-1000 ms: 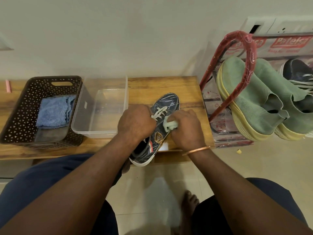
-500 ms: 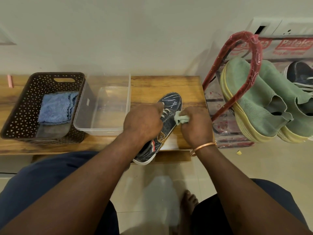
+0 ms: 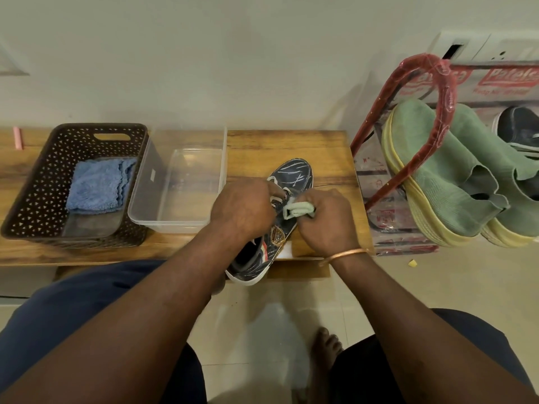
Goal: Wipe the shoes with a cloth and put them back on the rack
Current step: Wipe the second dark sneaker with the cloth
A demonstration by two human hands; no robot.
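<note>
- Your right hand point(image 3: 323, 220) pinches a folded pale green cloth point(image 3: 297, 209) against the laced side of the dark blue shoe point(image 3: 294, 176).
- Your left hand point(image 3: 242, 209) curls over the shoe's top, gripping it.
- The shoe lies near the table's point(image 3: 291, 147) right end, heel overhanging the front edge.
- To its left stand a clear tub point(image 3: 180, 182) and a brown basket point(image 3: 38, 185) holding a blue towel point(image 3: 96, 188).
- The rack point(image 3: 420, 118), beside the table's right edge, carries green shoes point(image 3: 431, 170).
</note>
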